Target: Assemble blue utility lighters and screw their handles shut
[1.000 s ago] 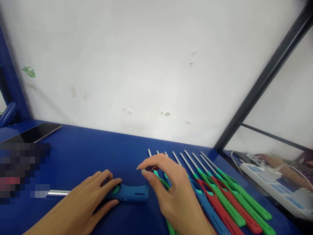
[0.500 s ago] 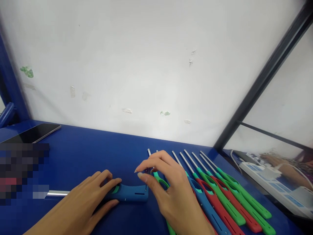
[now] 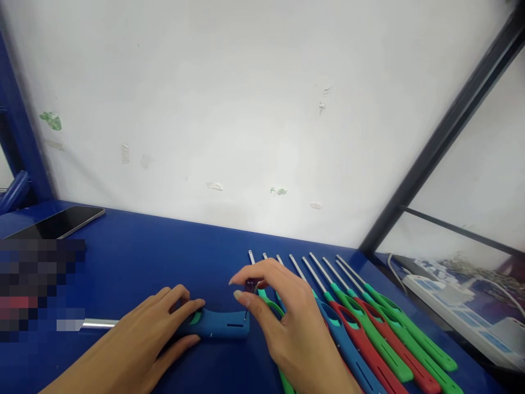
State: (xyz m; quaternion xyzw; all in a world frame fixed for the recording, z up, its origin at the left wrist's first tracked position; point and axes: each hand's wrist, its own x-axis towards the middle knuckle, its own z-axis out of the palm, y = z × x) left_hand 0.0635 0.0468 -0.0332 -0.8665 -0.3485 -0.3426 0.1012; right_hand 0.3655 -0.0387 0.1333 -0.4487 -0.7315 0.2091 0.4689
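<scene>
While left hand (image 3: 135, 345) pins the blue lighter (image 3: 217, 324), right hand (image 3: 293, 323) pinches a pin (image 3: 249, 285).

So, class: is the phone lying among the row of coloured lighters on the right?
No, the phone lies at the far left of the blue table, well apart from the row of lighters.

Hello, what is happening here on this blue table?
A person works at a blue table with both bare hands. The left hand lies over a blue long-nosed lighter that rests sideways on the table, with its metal tube pointing left. The right hand pinches a small dark tool at the lighter's rear end. To the right, a row of green, red and blue lighters lies side by side. A phone lies far left.
</scene>
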